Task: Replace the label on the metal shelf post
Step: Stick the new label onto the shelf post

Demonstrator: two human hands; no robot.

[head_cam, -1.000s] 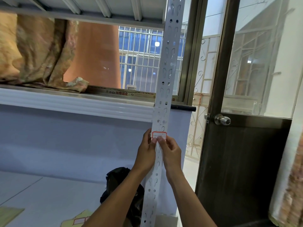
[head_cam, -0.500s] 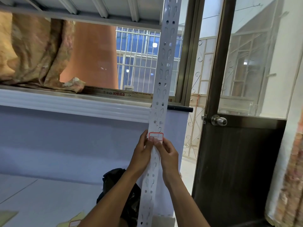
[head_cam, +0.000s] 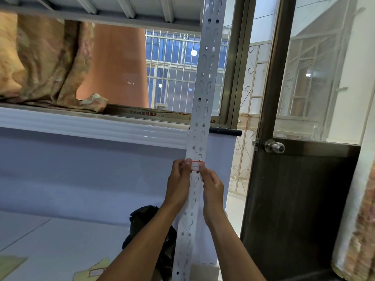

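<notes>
1. The label (head_cam: 197, 166), white with a red border, sits on the front face of the post (head_cam: 199, 118), about mid-height, just below the white shelf edge (head_cam: 91, 126).
2. The left hand (head_cam: 178, 183) has its grip pinched on the label's left edge, thumb tip on top; the right hand (head_cam: 212, 186) has its grip pressed on the lower right corner. Both hands flank the post and touch it.
3. Whether the label is being peeled off or pressed on I cannot tell; it looks nearly flat against the metal.
4. If pressing on: line the top edge square to the post, then rub from the centre outward with both thumbs so no bubble forms over the punched slots.
5. If peeling: lift one corner with a nail and pull slowly, close along the face, so the paper comes off whole.
6. Risk: the slots leave the paper unsupported; pushing hard there may dent or tear it.
7. A sheet (head_cam: 95, 271) with one more label lies on the floor at lower left, within reach.
</notes>
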